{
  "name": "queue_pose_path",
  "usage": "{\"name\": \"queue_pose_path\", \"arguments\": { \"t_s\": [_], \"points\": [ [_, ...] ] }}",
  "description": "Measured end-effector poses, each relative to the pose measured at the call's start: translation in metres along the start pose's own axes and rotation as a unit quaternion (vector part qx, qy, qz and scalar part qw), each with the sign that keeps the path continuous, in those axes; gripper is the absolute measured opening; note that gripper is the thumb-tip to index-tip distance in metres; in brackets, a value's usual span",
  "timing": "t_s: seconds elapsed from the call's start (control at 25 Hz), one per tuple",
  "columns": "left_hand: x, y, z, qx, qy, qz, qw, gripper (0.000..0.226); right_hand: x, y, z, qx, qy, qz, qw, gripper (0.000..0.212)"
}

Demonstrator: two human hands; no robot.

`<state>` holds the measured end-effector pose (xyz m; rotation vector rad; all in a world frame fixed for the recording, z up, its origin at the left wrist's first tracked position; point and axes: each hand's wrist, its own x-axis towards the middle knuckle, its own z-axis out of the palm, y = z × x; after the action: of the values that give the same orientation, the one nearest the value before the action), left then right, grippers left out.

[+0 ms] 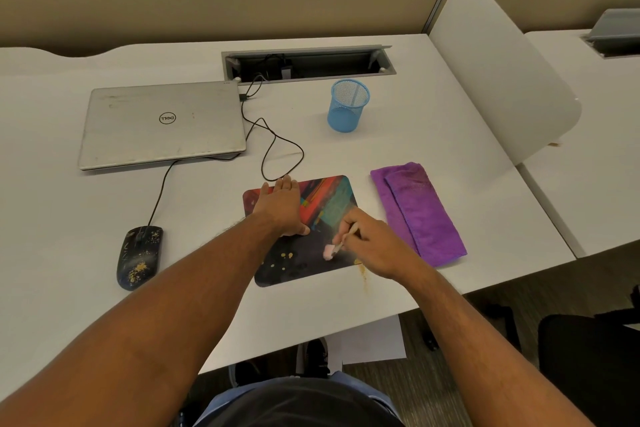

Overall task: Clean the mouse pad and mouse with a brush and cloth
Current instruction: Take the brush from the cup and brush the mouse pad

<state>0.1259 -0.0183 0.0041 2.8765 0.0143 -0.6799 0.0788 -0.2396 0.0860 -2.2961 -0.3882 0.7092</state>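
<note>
Dust still speckles the thin, floppy multicoloured mouse pad (304, 232) on our white counter (346, 308), so we pin it with the flat, spread left hand (282, 206) while our right hand's (372, 243) grip pinches the light, pink-bristled brush (337, 246) by its slim handle.

Two bare forearms reaching forward from the near edge, left hand (281, 206) flat with palm down, fingers straight and together, pointing far, right hand (372, 242) to its right, fingers curled, pinching a thin handle
</note>
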Motion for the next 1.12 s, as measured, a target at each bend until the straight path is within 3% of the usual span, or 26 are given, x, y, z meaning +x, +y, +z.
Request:
{"name": "queue_pose_path", "arguments": {
  "t_s": [0.16, 0.24, 0.36, 0.48, 0.6, 0.72, 0.92, 1.12],
  "points": [
    [-0.001, 0.000, 0.000, 0.000, 0.003, 0.000, 1.000, 0.123, -0.006, 0.013, -0.017, -0.086, 0.029, 0.019, 0.996, 0.011],
    [-0.001, 0.000, -0.001, -0.001, -0.001, 0.000, 1.000, 0.123, -0.009, 0.011, -0.021, -0.039, 0.054, 0.011, 0.998, 0.014],
    [-0.002, 0.001, -0.002, 0.006, -0.002, -0.001, 1.000, 0.123, -0.009, -0.004, -0.005, 0.032, -0.002, -0.011, 0.999, 0.017],
    [-0.003, 0.003, -0.003, 0.012, -0.002, -0.002, 1.000, 0.123, -0.006, -0.004, 0.005, -0.057, -0.036, -0.009, 0.998, 0.016],
    [-0.003, 0.003, -0.004, 0.003, -0.004, -0.001, 1.000, 0.121, -0.002, 0.008, -0.011, -0.083, 0.032, 0.018, 0.996, 0.008],
    [-0.004, 0.002, -0.004, 0.003, -0.003, 0.001, 1.000, 0.123, -0.005, 0.019, -0.021, 0.031, 0.136, 0.046, 0.989, 0.008],
    [-0.004, 0.003, -0.004, 0.002, 0.000, 0.002, 1.000, 0.122, -0.012, 0.035, -0.020, -0.016, 0.116, 0.098, 0.988, 0.009],
    [-0.003, 0.002, -0.003, 0.004, -0.001, 0.001, 1.000, 0.123, -0.017, 0.035, -0.033, 0.061, 0.177, 0.088, 0.978, 0.007]
  ]
}}
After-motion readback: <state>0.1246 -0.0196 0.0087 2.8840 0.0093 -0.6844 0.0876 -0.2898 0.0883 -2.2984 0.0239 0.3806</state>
